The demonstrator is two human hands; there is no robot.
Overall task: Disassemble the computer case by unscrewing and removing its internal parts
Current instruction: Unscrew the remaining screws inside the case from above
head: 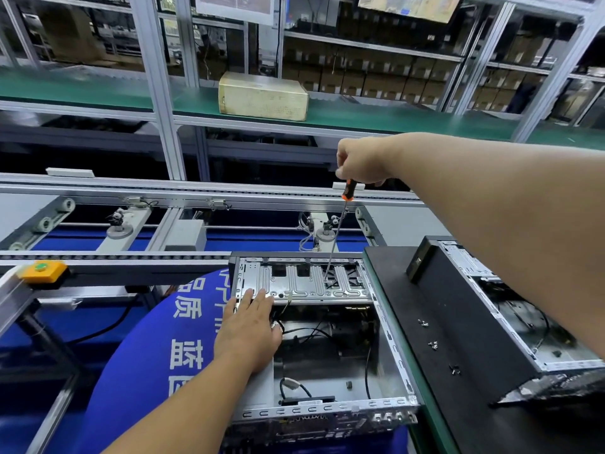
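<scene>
Right hand [360, 160] grip clenched round the orange-black screwdriver [337, 234] handle; long thin steel shaft runs steeply down, tip on the ribbed silver drive cage [304, 283] in the open computer case [386, 326]. Left hand [252, 326], nearer, lies flat, fingers straight, bracing the cage's near-left edge.

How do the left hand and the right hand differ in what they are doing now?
The left hand lies flat and open on the computer case; the right hand grips the screwdriver. The left hand is low on the case's edge; the right hand is raised above it. Both are bare.
</scene>
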